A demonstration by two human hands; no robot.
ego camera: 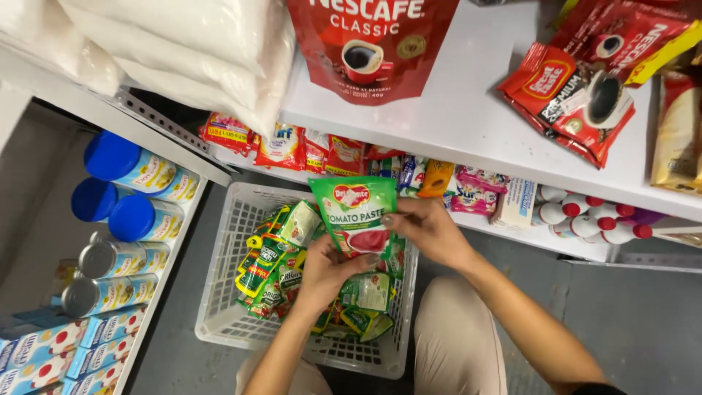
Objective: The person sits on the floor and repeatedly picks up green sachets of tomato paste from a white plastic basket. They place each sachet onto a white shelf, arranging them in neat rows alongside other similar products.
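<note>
Both hands pinch one green pouch point(356, 216) above the white basket point(219, 307) — left hand point(325, 271) below, right hand point(428, 230) at its side; many pouches remain inside.

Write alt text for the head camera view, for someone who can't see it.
Both hands, left hand and right hand, hold a green pouch over a white basket of similar green packets, between stocked white shelves.

Basket point(219, 307) pouches partly under hands
</note>
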